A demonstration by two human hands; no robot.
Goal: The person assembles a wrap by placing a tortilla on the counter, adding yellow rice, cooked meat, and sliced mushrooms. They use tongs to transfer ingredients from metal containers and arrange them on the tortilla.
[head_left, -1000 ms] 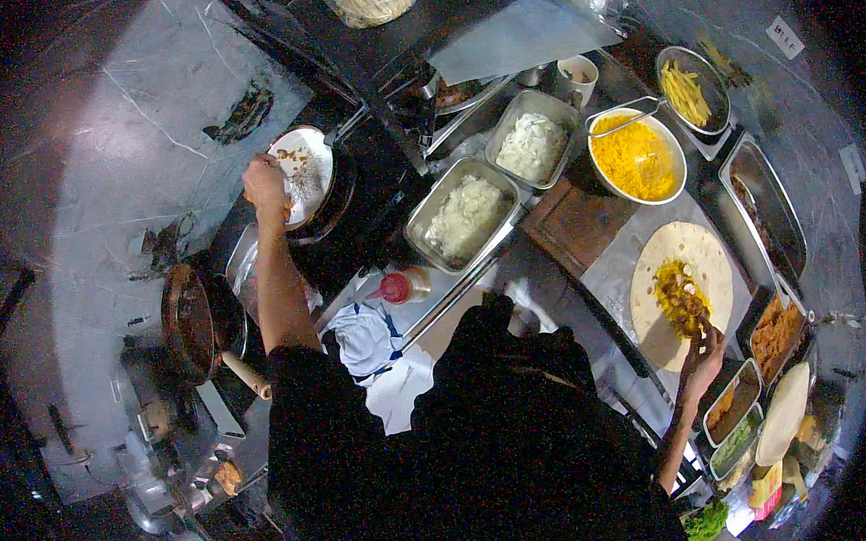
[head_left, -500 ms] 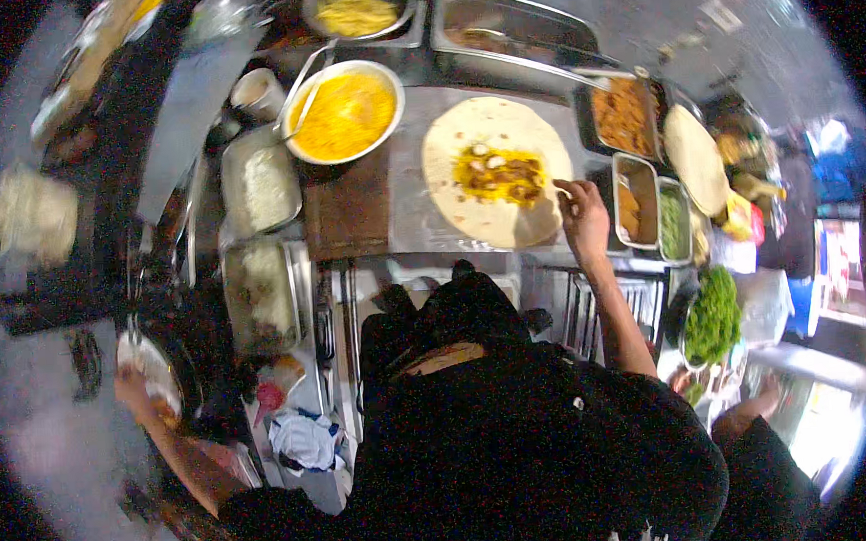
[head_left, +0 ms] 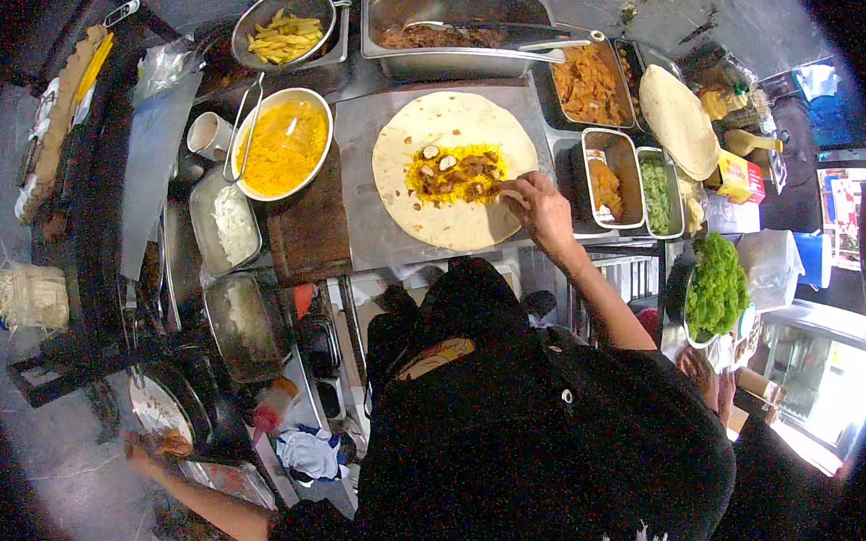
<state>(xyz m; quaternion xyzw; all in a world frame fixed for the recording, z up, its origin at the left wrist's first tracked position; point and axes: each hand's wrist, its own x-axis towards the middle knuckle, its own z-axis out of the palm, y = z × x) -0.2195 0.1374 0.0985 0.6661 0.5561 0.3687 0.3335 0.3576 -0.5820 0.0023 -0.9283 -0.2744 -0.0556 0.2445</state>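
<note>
A large flour tortilla (head_left: 452, 171) lies open on a grey sheet, with yellow rice and brown filling (head_left: 452, 173) heaped in its middle. My right hand (head_left: 537, 206) rests on the tortilla's right edge, fingertips pinched at the filling. My left hand (head_left: 147, 450) reaches far out to the lower left, touching food on a white plate (head_left: 161, 414) beside a dark burner. Whether that hand grips anything is unclear.
A bowl of yellow rice (head_left: 284, 144), a strainer of fries (head_left: 285, 33), steel pans of meat (head_left: 460, 29), orange filling (head_left: 588, 86), greens (head_left: 655, 192), a tortilla stack (head_left: 678, 120), lettuce (head_left: 716, 285). A wooden board (head_left: 308, 228) and white-filled tins (head_left: 223, 223) stand left. Another person's hand (head_left: 703, 374) is at right.
The view has swung so the tortilla is now at top centre. My right hand stays at the filling; my left hand remains at the plate, now far lower left.
</note>
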